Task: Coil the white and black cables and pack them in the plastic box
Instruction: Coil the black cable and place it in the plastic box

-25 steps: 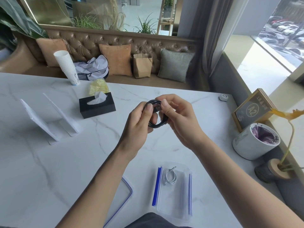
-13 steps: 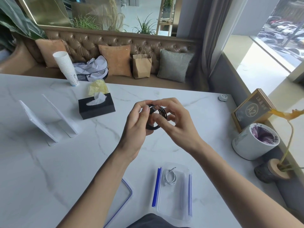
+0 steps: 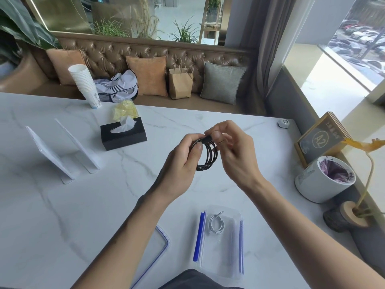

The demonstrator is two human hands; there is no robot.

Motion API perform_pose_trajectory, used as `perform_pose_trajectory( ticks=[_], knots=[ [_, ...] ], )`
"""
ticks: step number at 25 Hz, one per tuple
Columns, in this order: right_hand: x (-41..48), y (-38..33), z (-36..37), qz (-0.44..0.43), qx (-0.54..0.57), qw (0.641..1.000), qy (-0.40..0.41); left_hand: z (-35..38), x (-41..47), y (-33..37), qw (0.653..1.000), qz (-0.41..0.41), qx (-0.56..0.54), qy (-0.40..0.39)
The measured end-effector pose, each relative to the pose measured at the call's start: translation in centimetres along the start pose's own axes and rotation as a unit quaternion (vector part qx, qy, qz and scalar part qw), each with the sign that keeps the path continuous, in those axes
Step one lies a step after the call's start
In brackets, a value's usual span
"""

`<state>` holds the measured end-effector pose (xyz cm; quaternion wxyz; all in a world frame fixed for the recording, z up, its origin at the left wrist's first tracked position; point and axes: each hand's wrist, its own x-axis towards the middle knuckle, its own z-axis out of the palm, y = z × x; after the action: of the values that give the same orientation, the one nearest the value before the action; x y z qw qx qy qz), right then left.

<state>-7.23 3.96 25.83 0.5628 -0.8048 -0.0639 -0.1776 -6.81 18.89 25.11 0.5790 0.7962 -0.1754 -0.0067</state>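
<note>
Head view, and both hands are up over the middle of the marble bench. The left hand is curled closed around the left side of the black cable, thumb pressed across the loops. The right hand pinches the cable's plug end at the top of the coil between thumb and forefinger, other fingers loosely spread. The black cable sits in several tidy loops between them, held in the air, well apart from the plastic box.

That box sits open at the near edge of the bench, blue clips folded out on both sides. The white cable is already coiled inside it, at the far end. The lid lies just beside the box on the left, partly under the left forearm.

The risk, as I read it: that plug end looks untucked. If the pinch slips, or the left thumb eases off, the loops could spring open and the coil would have to be redone. Dropped in loose, it could also unwind in the box and tangle with the white cable.

Round about: a black tissue box and two white card stands off to the left, a white bin and a framed sign on the right. None of them lies between the hands and the box; the path down looks open.
</note>
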Motion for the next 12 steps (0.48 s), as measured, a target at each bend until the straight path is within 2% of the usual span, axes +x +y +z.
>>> perform_pose_trajectory(
  ticks=[5,12],
  knots=[
    [-0.2,-0.3,-0.3,0.032,0.006,0.999,-0.003,0.1,-0.3,0.1,1.0,0.004,0.02,-0.013],
    [0.1,-0.6,-0.5,0.104,0.155,0.982,0.017,0.0,-0.4,1.6,0.998,0.018,-0.05,-0.044]
  ],
)
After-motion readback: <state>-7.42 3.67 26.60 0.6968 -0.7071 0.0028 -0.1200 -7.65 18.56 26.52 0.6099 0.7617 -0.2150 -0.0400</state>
